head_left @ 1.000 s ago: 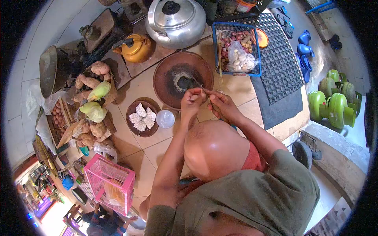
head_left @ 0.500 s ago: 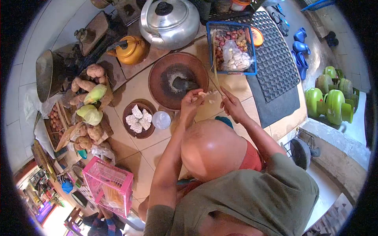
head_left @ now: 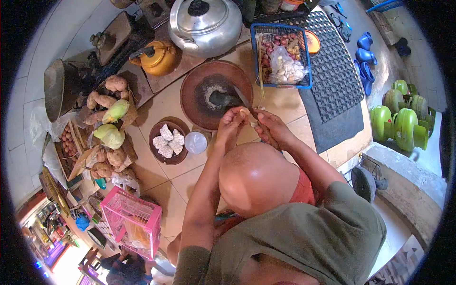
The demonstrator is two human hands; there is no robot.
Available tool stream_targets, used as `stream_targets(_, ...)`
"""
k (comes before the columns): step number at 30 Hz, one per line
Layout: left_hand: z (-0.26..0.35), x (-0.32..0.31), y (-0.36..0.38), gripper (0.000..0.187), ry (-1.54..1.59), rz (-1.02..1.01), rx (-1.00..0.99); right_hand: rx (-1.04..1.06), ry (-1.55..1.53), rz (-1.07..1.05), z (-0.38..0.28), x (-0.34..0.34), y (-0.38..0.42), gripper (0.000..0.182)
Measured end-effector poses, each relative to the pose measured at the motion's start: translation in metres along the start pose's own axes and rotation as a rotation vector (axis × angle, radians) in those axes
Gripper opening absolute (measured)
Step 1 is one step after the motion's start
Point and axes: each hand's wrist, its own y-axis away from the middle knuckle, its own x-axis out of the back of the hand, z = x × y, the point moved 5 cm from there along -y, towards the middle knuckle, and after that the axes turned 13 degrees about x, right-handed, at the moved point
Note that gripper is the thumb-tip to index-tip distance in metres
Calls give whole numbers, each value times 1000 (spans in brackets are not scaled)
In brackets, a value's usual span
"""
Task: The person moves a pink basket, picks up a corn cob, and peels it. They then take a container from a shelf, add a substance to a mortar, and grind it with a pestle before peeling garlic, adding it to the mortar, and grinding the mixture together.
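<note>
My left hand [head_left: 231,122] is closed on a small pale clove [head_left: 244,112], apparently garlic, pinched at the fingertips. In my right hand [head_left: 273,127] is a knife [head_left: 243,98], its blade angled up and left over the edge of the mortar. Bits of papery skin [head_left: 252,124] show between the hands. The wide brown mortar [head_left: 192,102] holds a dark pestle [head_left: 223,99] and some whitish paste or powder. Left of it, a small clay bowl [head_left: 157,152] contains several white chunks, beside a translucent cup [head_left: 195,142].
A blue basket [head_left: 309,71] holds shallots and a bag of garlic. A large kettle [head_left: 209,28] and a yellow kettle [head_left: 158,61] stand at the back. Potatoes [head_left: 117,83] and corn [head_left: 115,111] lie left, near a pink basket [head_left: 154,218]. Green gas cylinders [head_left: 404,128] stand right.
My right hand has moved in closer to my left hand. The knife has swung from pointing up toward the blue basket to pointing up-left over the mortar.
</note>
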Motion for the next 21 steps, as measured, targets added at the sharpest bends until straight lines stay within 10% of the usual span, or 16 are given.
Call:
stream_targets(9,-4,10,-9,32,18,-12,-37,151,436,-109,-7,-6,-5,39)
stream_targets(21,-4,6,3,37,156,55,57,168,130,124,1,6,-9,42)
